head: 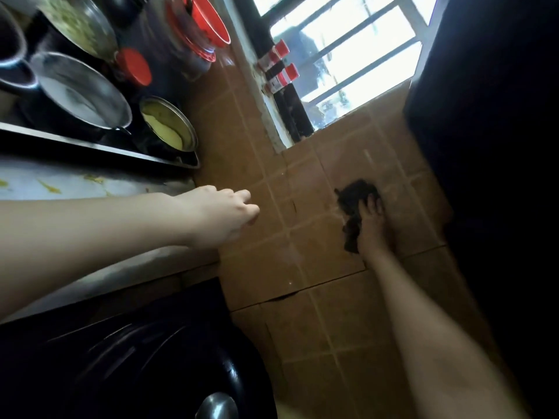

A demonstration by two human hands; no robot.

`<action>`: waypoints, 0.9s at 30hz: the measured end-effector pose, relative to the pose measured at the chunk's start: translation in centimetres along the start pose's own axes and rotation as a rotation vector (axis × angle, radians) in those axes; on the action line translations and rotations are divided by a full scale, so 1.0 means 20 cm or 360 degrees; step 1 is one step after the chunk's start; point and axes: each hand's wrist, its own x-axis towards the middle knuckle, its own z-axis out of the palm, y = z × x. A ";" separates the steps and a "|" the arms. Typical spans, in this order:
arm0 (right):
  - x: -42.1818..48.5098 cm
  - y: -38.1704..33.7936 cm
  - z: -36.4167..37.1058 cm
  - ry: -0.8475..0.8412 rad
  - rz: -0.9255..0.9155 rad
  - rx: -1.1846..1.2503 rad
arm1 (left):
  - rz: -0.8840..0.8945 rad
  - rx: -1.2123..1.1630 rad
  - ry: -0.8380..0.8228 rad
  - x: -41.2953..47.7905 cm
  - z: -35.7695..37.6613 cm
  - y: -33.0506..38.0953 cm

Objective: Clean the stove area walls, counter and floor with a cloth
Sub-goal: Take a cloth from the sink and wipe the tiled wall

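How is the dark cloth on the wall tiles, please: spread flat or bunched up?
Bunched up: the cloth is a crumpled, uneven wad held by the right hand against the tiled wall.

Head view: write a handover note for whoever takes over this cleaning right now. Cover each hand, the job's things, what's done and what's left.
Left hand: loosely curled, holds nothing, off the end of the counter, near the tiled wall.
Right hand: holds the dark cloth against that wall, below the window.
Done: cannot tell how much of the wall is wiped.
Left: yellow spills on the counter; the floor is out of view.
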 end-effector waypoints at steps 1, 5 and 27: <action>0.00 -0.07 0.05 -0.0047 -0.0116 -0.0066 | -0.0011 -0.0001 -0.0009 0.00 0.01 -0.03; -0.10 -0.31 0.27 -0.0243 -0.0503 -0.0037 | -0.0031 -0.0063 -0.0040 -0.05 0.06 -0.11; 0.11 -0.11 -0.08 0.0054 0.0081 0.0146 | -0.0138 -0.0082 -0.0160 -0.20 -0.04 -0.43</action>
